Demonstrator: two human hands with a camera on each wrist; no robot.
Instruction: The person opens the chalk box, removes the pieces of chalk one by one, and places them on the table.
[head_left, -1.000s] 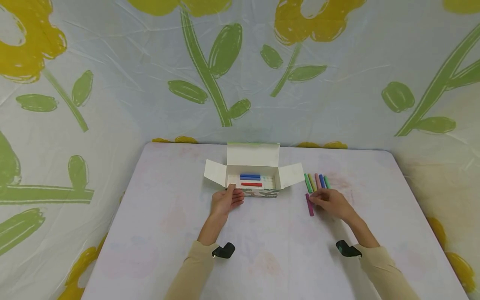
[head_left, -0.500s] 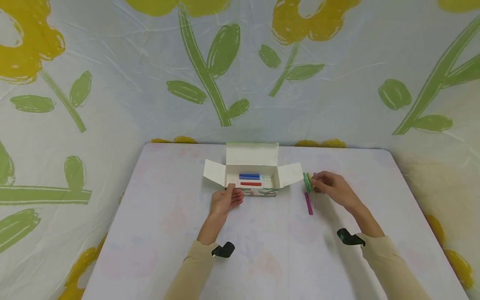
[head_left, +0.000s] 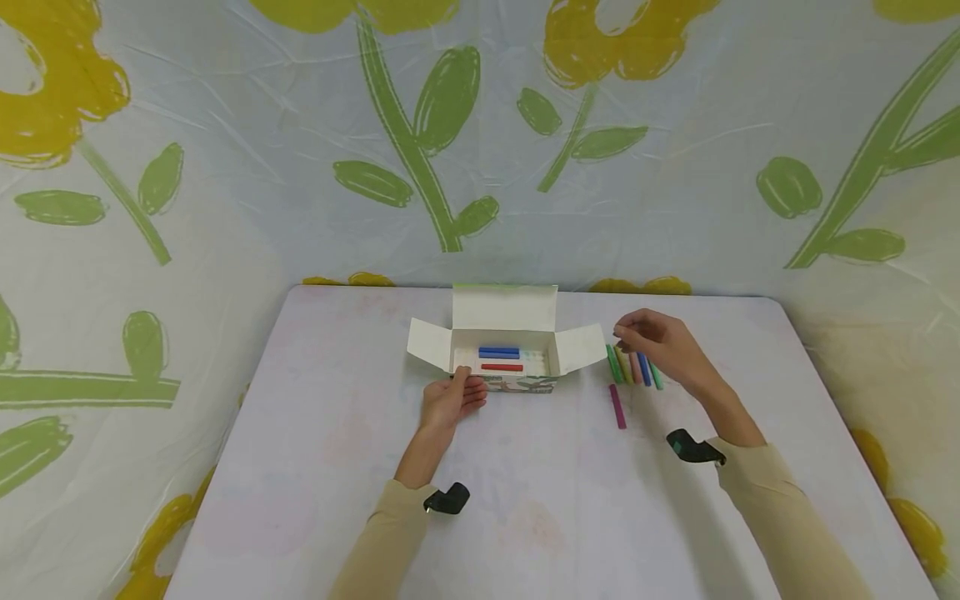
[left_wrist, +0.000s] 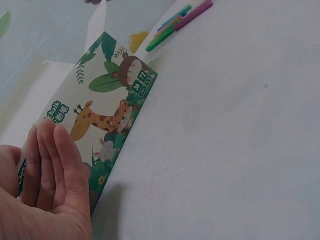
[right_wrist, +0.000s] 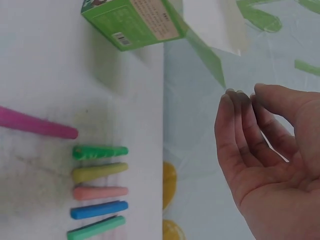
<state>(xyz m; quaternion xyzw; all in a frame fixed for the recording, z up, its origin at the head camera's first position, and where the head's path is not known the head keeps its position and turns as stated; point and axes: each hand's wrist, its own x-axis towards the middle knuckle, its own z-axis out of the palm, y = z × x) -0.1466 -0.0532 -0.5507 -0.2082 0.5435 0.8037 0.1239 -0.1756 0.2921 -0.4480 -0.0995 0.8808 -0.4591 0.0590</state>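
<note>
A chalk box (head_left: 519,386) with printed animals stands with its flaps raised, and my left hand (head_left: 448,403) holds its front wall at the left end. The thumb is over the top edge; the straight fingers lie along the outside (left_wrist: 55,170). Inside the box are two blue chalks (head_left: 498,353) and a red chalk (head_left: 502,367). My right hand (head_left: 660,342) hovers with loosely bent fingers and nothing between them, above the row of chalks: green (right_wrist: 100,152), yellow (right_wrist: 100,172), pink (right_wrist: 100,192), blue (right_wrist: 99,210) and light green (right_wrist: 96,228). A purple chalk (head_left: 617,407) lies nearer me.
The box's right flap (head_left: 581,348) reaches out toward the chalk row, and its back lid (head_left: 505,308) stands up. The white table (head_left: 540,500) ends at the back against a flower-printed cloth (head_left: 300,167).
My right hand has moved from near the purple chalk, over the row, and up toward the back, uncovering the sticks. My left hand stays on the box.
</note>
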